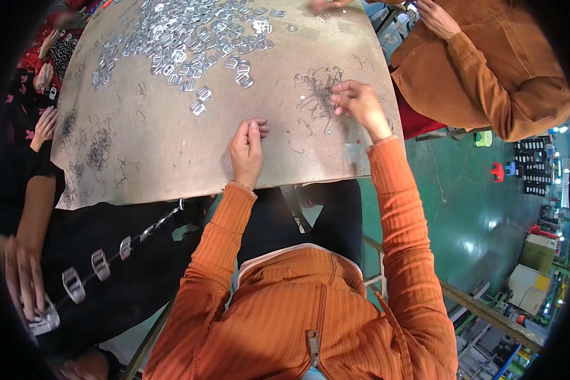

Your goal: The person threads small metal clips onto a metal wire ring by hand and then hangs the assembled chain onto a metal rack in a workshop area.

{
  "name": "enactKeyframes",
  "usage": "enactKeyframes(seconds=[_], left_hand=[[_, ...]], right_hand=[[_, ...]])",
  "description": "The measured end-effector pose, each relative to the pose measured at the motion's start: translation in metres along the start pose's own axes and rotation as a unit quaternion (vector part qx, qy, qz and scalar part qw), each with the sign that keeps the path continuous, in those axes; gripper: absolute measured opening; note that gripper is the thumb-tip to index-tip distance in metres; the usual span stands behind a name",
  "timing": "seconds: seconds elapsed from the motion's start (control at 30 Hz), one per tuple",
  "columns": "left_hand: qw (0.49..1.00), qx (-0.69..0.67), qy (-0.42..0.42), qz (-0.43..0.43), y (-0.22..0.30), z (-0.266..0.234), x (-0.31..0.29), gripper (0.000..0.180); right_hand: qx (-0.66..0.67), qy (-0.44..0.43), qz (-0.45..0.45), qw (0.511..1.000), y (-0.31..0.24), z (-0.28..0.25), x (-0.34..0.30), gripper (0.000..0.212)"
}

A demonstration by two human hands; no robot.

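Observation:
At the table's near edge, my left hand rests with its fingers curled in and the thumb on top. Whatever it may hold is hidden by the fingers. My right hand is over the right side of a loose tangle of thin bent wire hooks. Its fingers are drawn together and slightly blurred, so I cannot make out what is between them. Beyond my left hand, a large spread of flat silver metal buckles covers the far part of the table; a few buckles lie closer to me.
More wire hooks lie along the left side of the brown table. At left, a co-worker's hand holds a string of buckles. Another person in a brown jacket sits close on the right. Green floor shows beyond my right arm.

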State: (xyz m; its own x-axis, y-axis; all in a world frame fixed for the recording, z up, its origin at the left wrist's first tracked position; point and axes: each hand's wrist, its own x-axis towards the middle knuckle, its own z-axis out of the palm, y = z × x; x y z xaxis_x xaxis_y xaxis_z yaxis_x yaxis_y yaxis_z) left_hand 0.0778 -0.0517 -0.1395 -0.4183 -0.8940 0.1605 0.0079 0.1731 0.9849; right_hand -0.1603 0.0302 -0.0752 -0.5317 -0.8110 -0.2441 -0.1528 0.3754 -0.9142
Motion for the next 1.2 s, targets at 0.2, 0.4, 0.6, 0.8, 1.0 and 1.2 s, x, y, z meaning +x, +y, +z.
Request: enactKeyframes(seconds=[0.2,0.4,0.6,0.8,1.0,1.2], left_hand=[[1.0,0.011,0.005,-0.002,0.002,0.004,-0.001,0.026],[1.0,0.001,0.01,-0.004,-0.003,0.004,-0.001,0.024],[1.0,-0.013,0.003,-0.01,-0.004,0.003,-0.001,0.024],[0.964,0.193,0.165,0.081,-0.006,-0.043,0.056,0.018],[0.892,0.407,0.163,0.112,-0.042,-0.085,0.176,0.028],[0.83,0.536,0.156,0.001,-0.05,-0.103,0.266,0.05]], right_hand=[[-0.369,0.168,-0.171,0.898,0.012,-0.013,-0.013,0.021],[-0.292,0.06,-0.084,0.951,0.01,0.014,-0.027,0.01],[-0.427,0.078,-0.093,0.896,0.031,0.043,-0.024,0.01],[-0.503,0.077,-0.116,0.853,0.015,0.035,-0.052,0.01],[-0.293,0.19,-0.213,0.913,0.013,0.021,-0.07,0.013],[-0.058,0.245,-0.177,0.952,0.066,0.049,-0.071,0.016]])
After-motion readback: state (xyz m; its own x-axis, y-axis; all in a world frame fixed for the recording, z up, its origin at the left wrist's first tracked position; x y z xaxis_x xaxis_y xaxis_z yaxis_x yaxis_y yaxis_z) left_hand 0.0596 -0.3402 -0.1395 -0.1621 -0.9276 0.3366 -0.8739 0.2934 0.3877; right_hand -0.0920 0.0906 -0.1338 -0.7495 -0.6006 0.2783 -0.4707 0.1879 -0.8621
